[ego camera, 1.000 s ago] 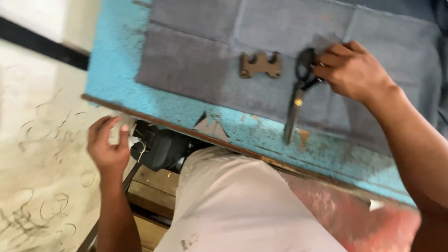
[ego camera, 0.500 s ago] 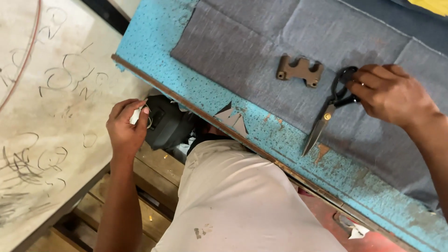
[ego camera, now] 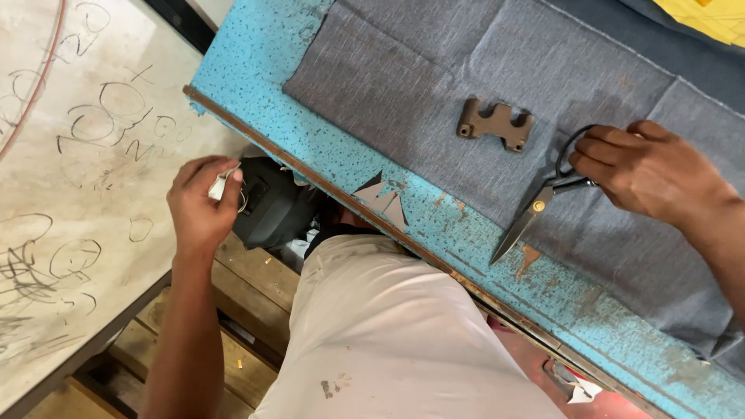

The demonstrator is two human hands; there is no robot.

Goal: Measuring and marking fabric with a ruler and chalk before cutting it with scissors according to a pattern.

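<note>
My right hand [ego camera: 644,171] rests on the grey cloth [ego camera: 434,93] and grips the black handles of a pair of scissors [ego camera: 543,198], whose closed blades lie flat and point toward the table's near edge. A brown metal bracket [ego camera: 495,122] lies on the cloth just left of that hand. My left hand [ego camera: 203,206] is off the table to the left, fingers pinched on a small pale piece [ego camera: 221,186], close to a dark machine part [ego camera: 272,206] under the table edge.
The blue speckled table [ego camera: 256,62] has a worn wooden front edge and two small grey cloth triangles [ego camera: 382,198] near it. A scribbled pale board [ego camera: 70,155] lies at left. Wooden planks [ego camera: 248,287] sit below. Yellow material [ego camera: 710,15] shows at top right.
My left hand has risen toward the table edge with the small pale piece pinched in it. My right hand stays on the scissors handles; the view has shifted.
</note>
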